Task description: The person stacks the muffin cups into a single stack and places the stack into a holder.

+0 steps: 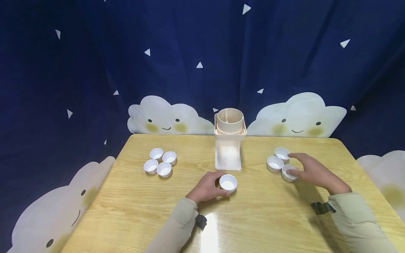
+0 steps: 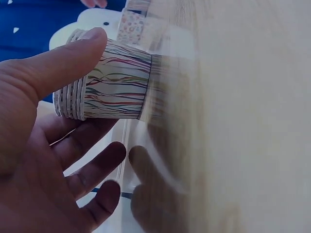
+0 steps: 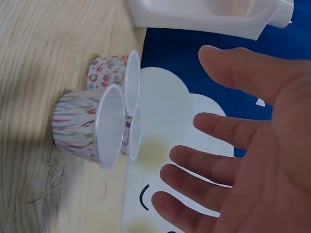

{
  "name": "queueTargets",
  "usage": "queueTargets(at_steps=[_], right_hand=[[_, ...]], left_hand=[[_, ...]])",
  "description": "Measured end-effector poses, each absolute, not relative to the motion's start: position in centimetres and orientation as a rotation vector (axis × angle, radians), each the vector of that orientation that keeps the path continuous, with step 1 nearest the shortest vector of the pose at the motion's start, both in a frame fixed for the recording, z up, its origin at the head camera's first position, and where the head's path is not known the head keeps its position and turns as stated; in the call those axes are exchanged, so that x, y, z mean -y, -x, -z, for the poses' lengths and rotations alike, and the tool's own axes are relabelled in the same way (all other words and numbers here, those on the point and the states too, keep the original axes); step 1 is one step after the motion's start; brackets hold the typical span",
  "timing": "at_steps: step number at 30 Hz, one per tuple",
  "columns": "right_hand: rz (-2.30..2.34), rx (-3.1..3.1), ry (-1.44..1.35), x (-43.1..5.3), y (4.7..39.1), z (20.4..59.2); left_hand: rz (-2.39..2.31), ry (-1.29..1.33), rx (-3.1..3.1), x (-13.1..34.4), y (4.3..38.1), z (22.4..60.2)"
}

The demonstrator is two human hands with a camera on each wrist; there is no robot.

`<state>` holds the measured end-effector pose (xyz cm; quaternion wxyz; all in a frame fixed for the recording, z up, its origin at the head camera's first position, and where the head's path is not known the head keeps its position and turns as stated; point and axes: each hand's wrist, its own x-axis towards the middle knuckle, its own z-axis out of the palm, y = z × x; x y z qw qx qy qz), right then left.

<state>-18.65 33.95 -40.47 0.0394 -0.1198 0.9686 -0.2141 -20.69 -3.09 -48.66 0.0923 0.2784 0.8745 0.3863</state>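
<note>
My left hand point(image 1: 207, 188) grips a nested stack of paper baking cups point(image 1: 228, 183) near the middle of the table, thumb and fingers around its side. In the left wrist view several rims show on this stack point(image 2: 116, 82), above coloured wavy lines. Over to the right, my right hand point(image 1: 314, 172) hovers beside three white-lined baking cups, its thumb and fingers spread. The nearest cup point(image 3: 87, 125) has wavy stripes; a dotted cup point(image 3: 108, 73) stands beside it, and the third is partly hidden. In the right wrist view the fingers are apart from the cups.
A cream plastic stand with a round holder point(image 1: 230, 123) is at the table's back middle. On the left, several more baking cups point(image 1: 164, 170) stand in a close group. A dark blue curtain point(image 1: 177, 52) with clouds hangs behind the wooden table point(image 1: 253, 218).
</note>
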Motion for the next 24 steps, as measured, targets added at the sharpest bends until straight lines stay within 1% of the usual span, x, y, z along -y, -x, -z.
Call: queueTargets(at_steps=[5, 13, 18, 24], right_hand=[[0.645, -2.97, 0.376, -34.3, 18.5, 41.5], [0.65, -2.962, 0.346, -35.6, 17.7, 43.3], [0.67, -2.986, 0.368, -35.6, 18.3, 43.8], [0.563, -3.035, 0.396, -35.5, 19.1, 44.5]], left_hand=[[-1.04, -0.755, -2.684, 3.4, 20.5, 48.7], [-1.025, -0.775, -2.649, 2.8, 20.2, 49.4], [-1.033, -0.733, -2.67, 2.6, 20.3, 49.1], [-1.044, -0.7, -2.675, 2.8, 20.5, 48.8]])
